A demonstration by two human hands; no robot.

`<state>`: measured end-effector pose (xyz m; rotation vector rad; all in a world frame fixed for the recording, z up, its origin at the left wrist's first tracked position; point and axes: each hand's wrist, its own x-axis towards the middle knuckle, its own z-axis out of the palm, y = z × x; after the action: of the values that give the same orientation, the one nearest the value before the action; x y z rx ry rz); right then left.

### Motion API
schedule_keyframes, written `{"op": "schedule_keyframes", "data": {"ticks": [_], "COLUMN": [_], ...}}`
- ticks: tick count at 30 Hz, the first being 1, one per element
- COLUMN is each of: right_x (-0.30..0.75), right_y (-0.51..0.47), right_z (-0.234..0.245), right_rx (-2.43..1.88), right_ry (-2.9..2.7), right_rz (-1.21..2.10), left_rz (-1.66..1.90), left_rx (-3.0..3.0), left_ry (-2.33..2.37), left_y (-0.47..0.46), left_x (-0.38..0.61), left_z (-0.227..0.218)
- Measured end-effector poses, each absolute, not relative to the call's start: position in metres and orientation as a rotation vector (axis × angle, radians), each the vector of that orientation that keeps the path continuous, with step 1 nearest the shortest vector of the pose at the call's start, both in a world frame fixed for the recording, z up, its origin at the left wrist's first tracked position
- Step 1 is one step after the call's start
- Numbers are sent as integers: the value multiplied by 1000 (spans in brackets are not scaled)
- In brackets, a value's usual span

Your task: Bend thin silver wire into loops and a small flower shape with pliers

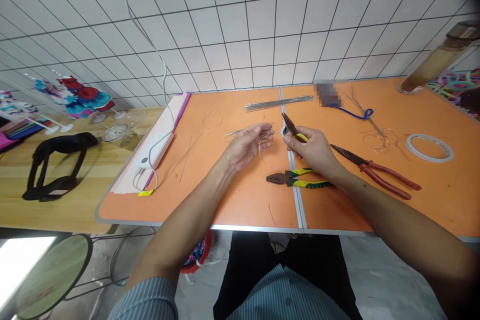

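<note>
A white-tiled wall (258, 25) rises behind the orange folding table (240, 205); a wooden table (95, 177) stands at its left, and grey floor (375, 272) shows below its front edge. Over the folding table's middle, the right hand (313, 147) is wrapped round yellow-handled pliers (289, 124), their dark nose aimed toward the wall and leftward; whether their jaws are parted, I cannot tell. Also over its middle, the left hand (245, 147), palm partly upturned, has its curled fingers closed on thin looped wire (259, 147).
</note>
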<state>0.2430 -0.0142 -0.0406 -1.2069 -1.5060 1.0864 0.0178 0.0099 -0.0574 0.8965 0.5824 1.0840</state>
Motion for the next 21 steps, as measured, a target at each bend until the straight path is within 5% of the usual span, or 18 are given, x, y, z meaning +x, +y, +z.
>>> {"op": "schedule_keyframes", "data": {"ticks": [21], "right_x": [243], "right_y": [-16], "right_z": [-48], "right_rx": [-1173], "right_ry": [-1554], "right_rz": [1060], "left_rz": [1069], "left_rx": [862], "left_ry": [591], "left_y": [8], "left_x": [21], "left_z": [-60]}}
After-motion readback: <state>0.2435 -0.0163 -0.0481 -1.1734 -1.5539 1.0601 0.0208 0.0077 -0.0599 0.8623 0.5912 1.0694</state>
